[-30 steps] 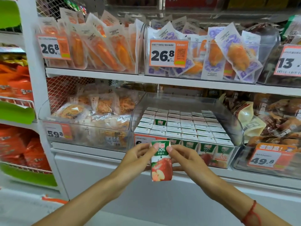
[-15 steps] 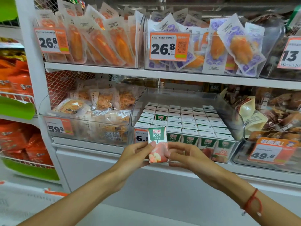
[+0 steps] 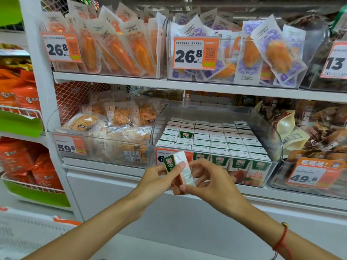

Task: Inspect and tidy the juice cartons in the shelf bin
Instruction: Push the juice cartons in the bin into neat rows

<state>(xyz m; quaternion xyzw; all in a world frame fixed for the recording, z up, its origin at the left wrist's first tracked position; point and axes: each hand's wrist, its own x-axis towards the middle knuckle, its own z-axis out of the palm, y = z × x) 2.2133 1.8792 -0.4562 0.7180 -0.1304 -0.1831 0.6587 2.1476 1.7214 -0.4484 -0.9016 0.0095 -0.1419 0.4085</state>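
Glossy boxy juice carton (image 3: 179,172) (tilted) pinched between both hands' fingers (image 3: 181,165).

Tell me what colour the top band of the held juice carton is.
Green, with white "100%" lettering, on the juice carton in the head view.

Shop aisle, white shelving, bright even light.
We see a white upright post (image 3: 35,76) on the left and two white shelf boards (image 3: 116,79), red mesh backing (image 3: 75,94) behind the lower one. Clear bins of snack packs (image 3: 105,45) carry orange price tags (image 3: 196,53). Under the lower shelf we get a plain white panel (image 3: 116,190). Far left: green-edged wire racks (image 3: 20,124) with orange bags.
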